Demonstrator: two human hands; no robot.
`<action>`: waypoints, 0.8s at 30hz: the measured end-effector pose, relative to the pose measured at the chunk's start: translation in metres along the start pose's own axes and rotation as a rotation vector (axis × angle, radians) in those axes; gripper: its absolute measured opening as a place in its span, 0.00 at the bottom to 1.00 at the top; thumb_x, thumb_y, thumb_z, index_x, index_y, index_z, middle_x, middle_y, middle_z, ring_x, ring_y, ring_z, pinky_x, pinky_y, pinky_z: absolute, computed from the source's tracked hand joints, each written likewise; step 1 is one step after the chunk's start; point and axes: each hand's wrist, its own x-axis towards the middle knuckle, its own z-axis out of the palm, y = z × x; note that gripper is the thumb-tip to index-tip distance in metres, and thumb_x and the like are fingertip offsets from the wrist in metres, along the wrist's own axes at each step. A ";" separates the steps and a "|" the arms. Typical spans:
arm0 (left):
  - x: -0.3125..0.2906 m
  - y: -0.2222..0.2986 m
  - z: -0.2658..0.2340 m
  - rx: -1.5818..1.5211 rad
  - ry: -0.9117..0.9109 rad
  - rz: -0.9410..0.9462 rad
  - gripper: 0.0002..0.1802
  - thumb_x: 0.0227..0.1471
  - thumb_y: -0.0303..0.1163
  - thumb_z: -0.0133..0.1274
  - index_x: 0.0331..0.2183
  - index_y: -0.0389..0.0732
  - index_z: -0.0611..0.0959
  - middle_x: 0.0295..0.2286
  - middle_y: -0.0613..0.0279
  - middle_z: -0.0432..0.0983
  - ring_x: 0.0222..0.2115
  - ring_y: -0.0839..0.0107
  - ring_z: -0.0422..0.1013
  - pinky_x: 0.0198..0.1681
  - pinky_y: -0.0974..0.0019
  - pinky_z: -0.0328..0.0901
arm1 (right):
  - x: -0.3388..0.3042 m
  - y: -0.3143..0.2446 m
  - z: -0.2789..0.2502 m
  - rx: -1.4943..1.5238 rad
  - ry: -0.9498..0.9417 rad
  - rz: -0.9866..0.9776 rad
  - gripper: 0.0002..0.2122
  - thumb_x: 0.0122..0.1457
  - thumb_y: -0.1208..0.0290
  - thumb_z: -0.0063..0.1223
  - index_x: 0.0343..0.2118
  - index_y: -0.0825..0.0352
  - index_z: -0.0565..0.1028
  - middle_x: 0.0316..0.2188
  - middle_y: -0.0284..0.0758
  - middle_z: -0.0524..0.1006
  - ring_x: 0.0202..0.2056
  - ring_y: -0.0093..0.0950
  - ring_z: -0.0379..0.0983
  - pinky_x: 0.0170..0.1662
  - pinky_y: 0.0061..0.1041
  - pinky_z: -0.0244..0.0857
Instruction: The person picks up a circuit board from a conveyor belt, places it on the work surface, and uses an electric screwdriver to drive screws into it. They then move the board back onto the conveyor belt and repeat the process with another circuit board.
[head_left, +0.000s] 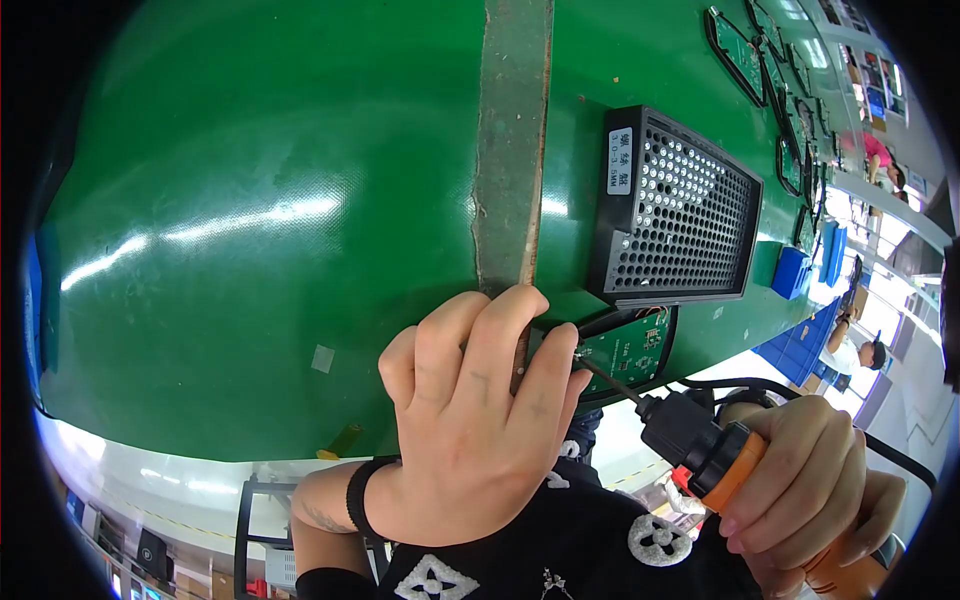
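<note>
Fingers curled, my left hand grips the near-left side of a green circuit board in a black frame. Its fingertips also lie over the near end of a long worn strip, and the hand hides part of the board. In my right hand is an orange and black electric screwdriver, its fingers wrapped round the body. The long thin bit points up and left, with its tip at the board beside my left fingers. Whether a screw sits under the tip is too small to tell.
Just beyond the board stands a black screw tray, its holes partly filled with silvery screws. More framed circuit boards lie at the far right, near a blue bin. A black cable runs behind my right hand. Other people are in the background.
</note>
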 end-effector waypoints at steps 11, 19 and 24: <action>0.000 0.001 -0.001 -0.047 -0.025 -0.033 0.22 0.26 0.29 0.65 0.31 0.43 0.80 0.39 0.61 0.68 0.40 0.59 0.62 0.43 0.59 0.52 | 0.000 0.003 0.003 -0.028 0.021 -0.032 0.12 0.50 0.80 0.49 0.35 0.63 0.60 0.12 0.33 0.68 0.11 0.25 0.64 0.14 0.24 0.61; -0.001 0.001 0.000 -0.055 -0.017 -0.033 0.22 0.25 0.30 0.65 0.31 0.43 0.80 0.39 0.61 0.68 0.40 0.59 0.62 0.43 0.59 0.52 | 0.000 0.000 0.001 0.001 -0.025 0.033 0.12 0.51 0.80 0.49 0.35 0.64 0.60 0.12 0.33 0.68 0.11 0.26 0.64 0.14 0.24 0.61; -0.002 0.000 0.000 -0.047 -0.020 -0.040 0.22 0.25 0.30 0.65 0.31 0.43 0.80 0.39 0.61 0.68 0.40 0.59 0.62 0.42 0.59 0.52 | -0.002 0.000 0.002 -0.019 0.005 0.028 0.12 0.50 0.80 0.48 0.35 0.64 0.60 0.12 0.33 0.68 0.11 0.26 0.63 0.14 0.24 0.61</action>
